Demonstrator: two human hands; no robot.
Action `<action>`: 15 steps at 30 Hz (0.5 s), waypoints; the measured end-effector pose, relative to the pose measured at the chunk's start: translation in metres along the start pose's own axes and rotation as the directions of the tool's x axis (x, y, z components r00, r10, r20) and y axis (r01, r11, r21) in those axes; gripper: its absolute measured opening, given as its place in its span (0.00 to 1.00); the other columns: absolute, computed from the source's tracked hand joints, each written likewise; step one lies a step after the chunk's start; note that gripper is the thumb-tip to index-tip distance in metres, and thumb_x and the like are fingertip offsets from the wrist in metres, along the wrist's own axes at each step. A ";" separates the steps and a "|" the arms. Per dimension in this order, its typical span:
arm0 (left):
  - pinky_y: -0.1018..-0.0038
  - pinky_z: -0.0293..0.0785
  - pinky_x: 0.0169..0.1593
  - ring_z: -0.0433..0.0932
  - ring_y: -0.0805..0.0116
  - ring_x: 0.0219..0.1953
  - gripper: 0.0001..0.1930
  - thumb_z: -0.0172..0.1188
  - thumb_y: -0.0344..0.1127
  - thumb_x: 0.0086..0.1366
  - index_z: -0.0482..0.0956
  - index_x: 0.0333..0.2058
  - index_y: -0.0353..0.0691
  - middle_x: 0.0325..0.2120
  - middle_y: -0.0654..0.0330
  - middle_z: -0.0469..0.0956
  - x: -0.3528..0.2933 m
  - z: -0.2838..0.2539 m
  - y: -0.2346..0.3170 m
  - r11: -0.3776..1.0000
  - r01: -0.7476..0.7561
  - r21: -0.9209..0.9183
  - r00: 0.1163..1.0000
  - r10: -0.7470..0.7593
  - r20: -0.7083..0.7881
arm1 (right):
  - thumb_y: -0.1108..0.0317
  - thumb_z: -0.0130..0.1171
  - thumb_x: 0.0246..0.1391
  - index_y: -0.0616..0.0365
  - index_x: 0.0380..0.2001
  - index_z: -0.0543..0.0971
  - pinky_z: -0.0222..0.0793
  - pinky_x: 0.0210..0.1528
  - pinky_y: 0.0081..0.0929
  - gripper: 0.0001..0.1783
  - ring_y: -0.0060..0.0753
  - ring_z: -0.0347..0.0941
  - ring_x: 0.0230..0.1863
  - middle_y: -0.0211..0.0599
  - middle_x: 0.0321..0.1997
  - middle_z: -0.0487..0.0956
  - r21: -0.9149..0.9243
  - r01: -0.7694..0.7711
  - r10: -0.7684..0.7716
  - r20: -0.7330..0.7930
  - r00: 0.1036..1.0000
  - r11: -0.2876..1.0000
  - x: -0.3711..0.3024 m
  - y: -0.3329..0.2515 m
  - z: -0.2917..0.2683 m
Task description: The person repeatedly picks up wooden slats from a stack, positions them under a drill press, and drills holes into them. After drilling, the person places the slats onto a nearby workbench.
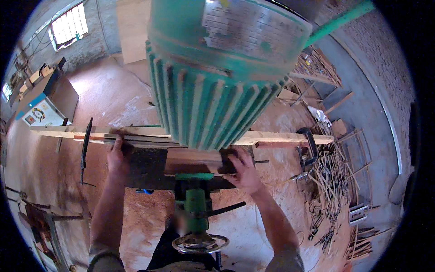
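Note:
A green ribbed motor (213,99) hangs over the work and hides the middle of it. Under the motor, a reddish-brown wooden board (192,159) lies across a dark machine table (147,167). My right hand (246,171) is closed with bent fingers round a dark block (227,162) at the board's right end. To the left, my left hand (118,157) grips the left end of several thin wooden strips (152,140); its fingertips are partly lost in dark shadow. Behind these, a long pale wooden beam (267,137) runs crosswise.
Dark clamps stand at the beam's left (86,147) and right (310,147). Nearer me are a green column (196,204), a black lever (227,208) and a metal handwheel (200,243). A cabinet (52,106) stands far left; scrap wood strips (328,186) litter the right floor.

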State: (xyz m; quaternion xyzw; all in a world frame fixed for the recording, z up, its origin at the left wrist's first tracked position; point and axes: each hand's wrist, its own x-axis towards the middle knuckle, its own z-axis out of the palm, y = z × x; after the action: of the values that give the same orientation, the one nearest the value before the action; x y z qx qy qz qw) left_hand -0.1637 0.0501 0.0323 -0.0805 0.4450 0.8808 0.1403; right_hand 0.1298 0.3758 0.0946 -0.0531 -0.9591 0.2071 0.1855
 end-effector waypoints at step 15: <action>0.70 0.77 0.34 0.79 0.62 0.37 0.17 0.61 0.42 0.61 0.71 0.45 0.42 0.37 0.59 0.77 -0.020 0.029 -0.056 0.953 0.296 0.070 0.955 -0.294 -0.042 | 0.55 0.50 0.61 0.57 0.50 0.69 0.70 0.44 0.34 0.20 0.40 0.74 0.45 0.44 0.47 0.77 0.962 -0.232 0.896 0.225 0.382 -0.143 -0.143 -0.051 0.041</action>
State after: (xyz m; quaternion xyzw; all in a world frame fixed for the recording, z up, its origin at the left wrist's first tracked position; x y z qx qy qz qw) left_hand -0.1275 0.1017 0.0119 -0.1542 0.4631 0.8312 0.2664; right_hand 0.2456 0.2884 0.0331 -0.4401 -0.3667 0.7574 0.3134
